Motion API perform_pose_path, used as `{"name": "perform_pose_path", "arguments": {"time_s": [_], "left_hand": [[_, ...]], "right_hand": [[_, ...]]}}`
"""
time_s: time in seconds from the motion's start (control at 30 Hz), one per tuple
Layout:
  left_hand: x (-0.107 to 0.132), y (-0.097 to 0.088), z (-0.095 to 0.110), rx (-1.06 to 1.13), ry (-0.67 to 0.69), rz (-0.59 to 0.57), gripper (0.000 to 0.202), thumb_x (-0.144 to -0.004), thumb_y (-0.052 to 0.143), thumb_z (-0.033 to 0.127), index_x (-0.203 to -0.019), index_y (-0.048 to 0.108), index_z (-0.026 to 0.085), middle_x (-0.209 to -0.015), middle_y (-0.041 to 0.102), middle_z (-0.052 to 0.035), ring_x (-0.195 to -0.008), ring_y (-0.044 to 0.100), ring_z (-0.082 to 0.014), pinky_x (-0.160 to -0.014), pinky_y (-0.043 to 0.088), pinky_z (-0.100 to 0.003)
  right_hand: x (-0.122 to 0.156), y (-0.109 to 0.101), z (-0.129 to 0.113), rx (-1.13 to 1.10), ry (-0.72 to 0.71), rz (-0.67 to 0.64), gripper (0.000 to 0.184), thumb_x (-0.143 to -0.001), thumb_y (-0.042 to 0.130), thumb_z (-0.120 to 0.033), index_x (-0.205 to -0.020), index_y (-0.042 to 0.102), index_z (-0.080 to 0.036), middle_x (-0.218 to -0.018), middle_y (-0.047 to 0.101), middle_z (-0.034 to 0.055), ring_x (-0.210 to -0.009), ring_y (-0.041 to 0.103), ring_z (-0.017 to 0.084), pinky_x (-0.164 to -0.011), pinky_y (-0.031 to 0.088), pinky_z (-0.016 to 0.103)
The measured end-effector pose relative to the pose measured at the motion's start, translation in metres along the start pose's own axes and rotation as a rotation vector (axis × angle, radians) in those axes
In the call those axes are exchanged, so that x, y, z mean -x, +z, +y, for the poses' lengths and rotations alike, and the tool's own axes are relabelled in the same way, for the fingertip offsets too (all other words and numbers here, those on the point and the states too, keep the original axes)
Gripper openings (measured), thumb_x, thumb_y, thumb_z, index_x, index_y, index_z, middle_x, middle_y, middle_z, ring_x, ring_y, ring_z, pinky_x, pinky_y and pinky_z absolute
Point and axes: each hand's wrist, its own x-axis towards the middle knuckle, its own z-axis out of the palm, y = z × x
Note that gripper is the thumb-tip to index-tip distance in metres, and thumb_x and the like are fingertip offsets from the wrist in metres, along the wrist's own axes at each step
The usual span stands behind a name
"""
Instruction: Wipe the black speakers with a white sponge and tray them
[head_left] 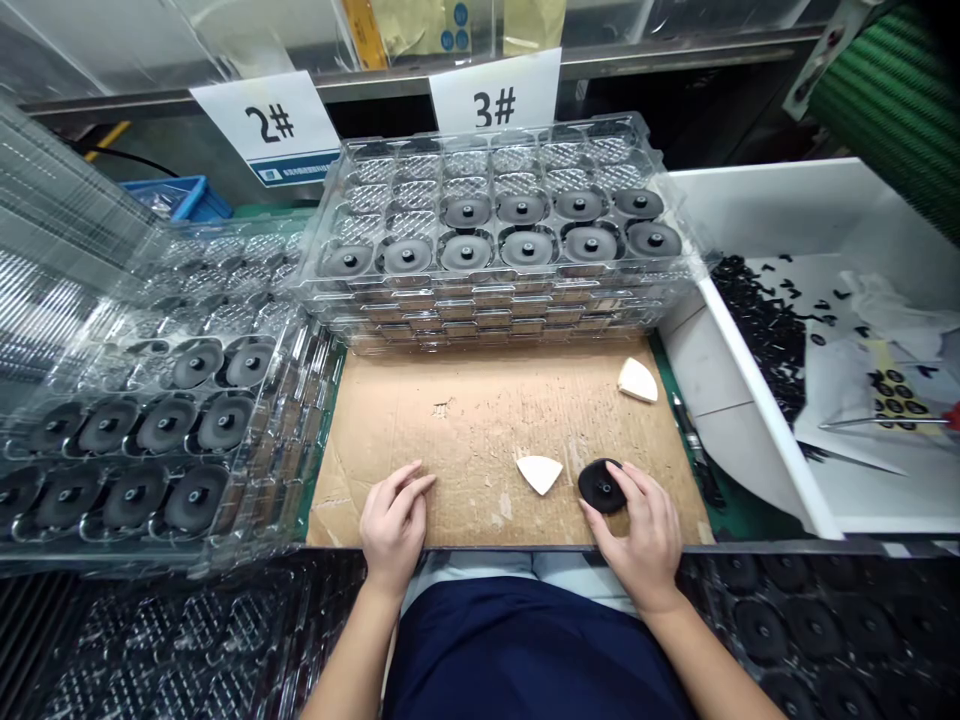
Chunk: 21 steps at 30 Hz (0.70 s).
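At the near edge of the counter, two bare hands rest on a torn cardboard sheet (480, 450). The left hand (394, 525) lies open and empty, its fingers slightly curled on the cardboard. The right hand (637, 535) is curved around one black disc (601, 487) with a raised central hub, holding it by its right side while the disc sits on the cardboard. Between the hands and just left of that disc lies one white triangular piece (540, 473); a second white triangular piece (638, 380) lies near the cardboard's far right corner.

Beyond the far edge of the cardboard stands a stack of clear plastic trays (487, 305), its top tray holding ten dark discs in two rows, six in front and four behind. A second clear tray stack (172, 400) at the counter's left side shows ten more. Two paper labels, "2#" (270, 125) and "3#" (495, 90), stand behind them. At the right edge of the counter, a white bin (780, 350) holds many small black pieces and loose paper.
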Motion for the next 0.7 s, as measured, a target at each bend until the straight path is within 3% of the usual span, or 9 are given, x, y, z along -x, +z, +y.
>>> {"name": "perform_pose_path", "arguments": {"time_s": [0.7], "left_hand": [[-0.0005, -0.0012, 0.0012, 0.004, -0.030, -0.010, 0.029, -0.084, 0.047, 0.006, -0.097, 0.068, 0.022, -0.101, 0.069, -0.0078, -0.093, 0.063, -0.0194, -0.083, 0.052, -0.037]], "right_hand": [[0.0016, 0.0003, 0.0005, 0.005, 0.014, -0.023, 0.053, -0.082, 0.064, -0.032, -0.130, 0.046, -0.020, -0.112, 0.059, 0.0131, -0.102, 0.059, 0.028, -0.086, 0.048, 0.040]]}}
